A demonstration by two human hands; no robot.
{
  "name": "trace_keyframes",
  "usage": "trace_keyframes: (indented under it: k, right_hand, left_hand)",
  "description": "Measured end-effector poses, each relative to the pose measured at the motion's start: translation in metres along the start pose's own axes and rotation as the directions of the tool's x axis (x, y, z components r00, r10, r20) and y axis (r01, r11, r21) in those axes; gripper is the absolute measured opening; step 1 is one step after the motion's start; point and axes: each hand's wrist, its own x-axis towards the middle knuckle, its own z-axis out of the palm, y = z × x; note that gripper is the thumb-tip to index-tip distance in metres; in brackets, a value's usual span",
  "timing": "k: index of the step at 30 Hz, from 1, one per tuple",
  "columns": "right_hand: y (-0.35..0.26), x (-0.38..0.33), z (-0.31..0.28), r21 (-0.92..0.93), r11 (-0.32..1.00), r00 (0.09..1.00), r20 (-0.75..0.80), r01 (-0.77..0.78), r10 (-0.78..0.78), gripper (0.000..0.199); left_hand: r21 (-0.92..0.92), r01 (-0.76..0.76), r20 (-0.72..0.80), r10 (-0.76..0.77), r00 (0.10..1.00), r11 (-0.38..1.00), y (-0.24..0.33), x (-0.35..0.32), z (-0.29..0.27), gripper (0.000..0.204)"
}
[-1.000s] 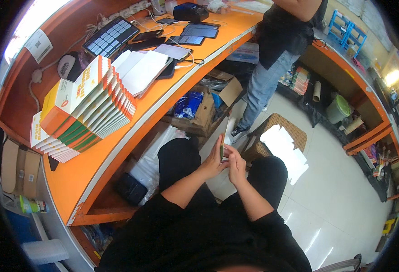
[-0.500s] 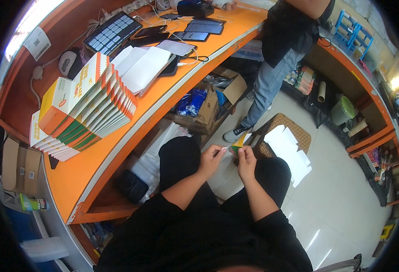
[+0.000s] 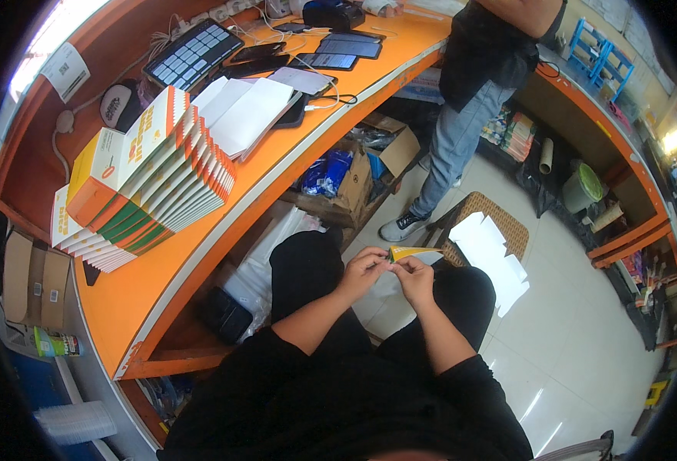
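Above my knees, my left hand point(image 3: 362, 273) and my right hand point(image 3: 415, 280) are close together, both pinching a small folded piece of printed card point(image 3: 409, 251). Yellow shows on its upper face, with a white edge stretching to the right. Its corner between my fingertips is partly hidden by them. Beyond my right knee, an unfolded white carton blank point(image 3: 492, 257) lies with cut flaps on a woven stool point(image 3: 500, 213). Up on the orange counter point(image 3: 134, 300) at the left stands a stack of orange, white and green printed cartons point(image 3: 154, 177).
Behind the stack are white paper sheets point(image 3: 247, 115), a tablet point(image 3: 192, 55) and several phones with cables. Under the counter sits an open cardboard box point(image 3: 354, 184) with blue packets. A person in jeans point(image 3: 460, 131) stands ahead. A green-rimmed bucket point(image 3: 582, 188) stands at right.
My hands have drawn closer together on the card. The card has turned, its yellow face now uppermost and its white edge reaching right; the green part is mostly out of sight.
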Motion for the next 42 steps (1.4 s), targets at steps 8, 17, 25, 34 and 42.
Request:
trace_keyframes:
  k: [8, 17, 25, 34, 42]
  right_hand:
    - [0.011, -0.002, 0.009, 0.178, 0.982, 0.980, 0.195, -0.063, 0.027, 0.034]
    - [-0.012, 0.021, -0.016, -0.355, 0.929, 0.853, -0.446, 0.108, -0.270, 0.023]
    - [-0.016, 0.013, -0.019, -0.289, 0.900, 0.852, -0.322, 0.328, -0.414, 0.025]
    - [-0.027, -0.008, 0.009, -0.295, 0.823, 0.866, 0.031, 0.485, -0.499, 0.019]
    - [-0.011, -0.003, 0.009, 0.075, 0.980, 0.981, -0.073, 0.182, -0.177, 0.010]
  left_hand:
    - [-0.049, 0.107, -0.081, -0.111, 0.991, 0.993, 0.001, -0.002, 0.004, 0.043]
    - [-0.059, 0.009, -0.031, -0.011, 0.999, 0.998, -0.006, 0.001, -0.009, 0.045]
    - [-0.078, 0.253, -0.330, -0.264, 0.906, 0.964, -0.024, 0.005, -0.005, 0.028]
    - [-0.494, 0.314, -0.105, -0.414, 0.904, 0.811, -0.025, 0.004, -0.002, 0.022]
    - [0.034, 0.219, -0.107, -0.214, 0.971, 0.975, -0.005, -0.002, -0.008, 0.011]
